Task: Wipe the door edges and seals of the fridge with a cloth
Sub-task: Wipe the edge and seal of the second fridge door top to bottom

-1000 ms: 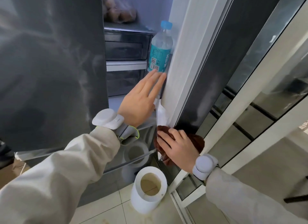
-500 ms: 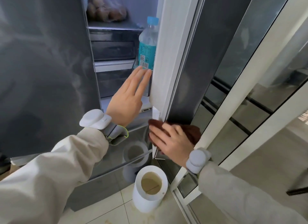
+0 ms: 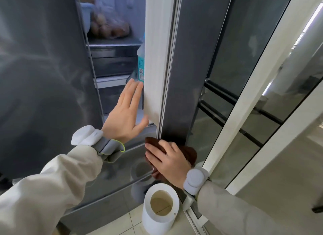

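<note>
The right fridge door (image 3: 188,68) stands ajar, its white inner edge and seal (image 3: 157,59) facing me. My left hand (image 3: 125,115) lies flat with straight fingers against the inner side of that edge, fingertips near a water bottle (image 3: 141,66). My right hand (image 3: 169,163) presses a dark brown cloth (image 3: 188,154) against the bottom corner of the door, fingers spread over the cloth. The cloth covers the door's lower end, partly hidden under my hand.
The closed left fridge door (image 3: 43,77) fills the left side. Inside are shelves, drawers and a bag of round food (image 3: 108,26). A white cylindrical bin (image 3: 160,206) stands on the tiled floor below my right hand. A glass sliding door with white frame (image 3: 253,98) is at right.
The fridge door has swung narrower, hiding more of the bottle. My right hand slid the cloth to the door's bottom corner. My left hand stays flat on the inner edge.
</note>
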